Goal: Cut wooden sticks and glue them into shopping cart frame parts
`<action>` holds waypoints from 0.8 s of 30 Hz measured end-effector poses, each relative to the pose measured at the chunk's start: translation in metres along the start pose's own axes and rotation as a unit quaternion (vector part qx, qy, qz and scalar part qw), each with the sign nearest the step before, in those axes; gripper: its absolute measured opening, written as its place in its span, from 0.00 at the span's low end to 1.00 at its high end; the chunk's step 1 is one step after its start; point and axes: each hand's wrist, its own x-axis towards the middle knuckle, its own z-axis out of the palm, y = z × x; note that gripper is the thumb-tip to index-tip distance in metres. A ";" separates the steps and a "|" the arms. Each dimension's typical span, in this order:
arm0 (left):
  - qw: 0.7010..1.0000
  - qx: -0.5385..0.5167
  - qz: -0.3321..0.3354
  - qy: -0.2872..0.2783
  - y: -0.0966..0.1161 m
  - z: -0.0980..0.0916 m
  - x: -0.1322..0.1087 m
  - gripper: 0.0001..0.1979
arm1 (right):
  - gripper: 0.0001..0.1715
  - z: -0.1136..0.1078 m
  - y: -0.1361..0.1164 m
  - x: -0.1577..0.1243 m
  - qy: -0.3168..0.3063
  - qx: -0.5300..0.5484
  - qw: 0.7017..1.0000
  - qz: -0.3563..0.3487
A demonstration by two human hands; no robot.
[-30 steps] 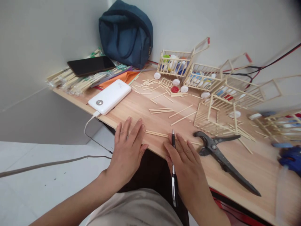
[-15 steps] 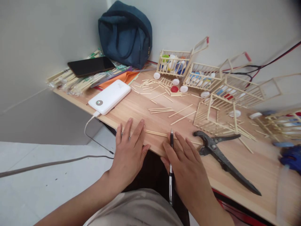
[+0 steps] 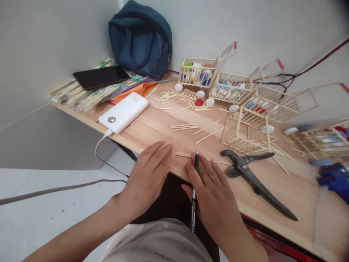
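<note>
My left hand (image 3: 149, 178) rests palm down at the table's front edge, fingers stretched out and close together. Its fingertips meet the left end of a few thin wooden sticks (image 3: 183, 154) lying along the edge. My right hand (image 3: 214, 194) holds a black and silver pen (image 3: 193, 209) between thumb and index finger, tip pointing away from me. The other fingers of that hand lie over the same sticks, hiding their middle. Just right of it are dark metal pincers (image 3: 249, 173). Beyond the hands lie longer loose sticks (image 3: 184, 127).
Small stick-built shopping carts (image 3: 197, 72) with bottle-cap wheels stand along the wall; an unfinished-looking stick frame (image 3: 245, 134) sits nearer. At left are a white power bank (image 3: 124, 112) on a cable, a phone (image 3: 100, 77) on packaged sticks, and a blue bag (image 3: 141, 43). A blue tool (image 3: 335, 180) lies far right.
My left hand's fingers have drawn together and turned rightward against the stick ends. My right hand still holds the pen, tilted slightly differently. The whole view has shifted a little.
</note>
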 end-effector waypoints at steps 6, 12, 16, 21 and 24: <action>0.990 0.064 0.083 -0.093 0.010 0.014 0.008 0.26 | 0.27 0.003 -0.001 -0.002 -0.002 -0.004 1.000 0.004; 0.988 0.079 0.054 -0.123 0.019 0.016 0.009 0.26 | 0.27 0.004 -0.002 -0.003 -0.001 -0.001 1.000 0.000; 0.997 0.051 0.002 -0.062 0.009 0.004 0.008 0.22 | 0.26 0.005 0.000 -0.005 -0.014 -0.002 1.000 0.003; 0.993 0.068 -0.092 -0.042 -0.004 -0.002 -0.007 0.22 | 0.27 0.005 0.000 -0.007 -0.030 -0.003 1.000 -0.001; 0.991 0.082 -0.088 -0.053 -0.001 0.003 -0.014 0.23 | 0.25 0.003 -0.001 -0.005 -0.039 -0.003 0.999 0.006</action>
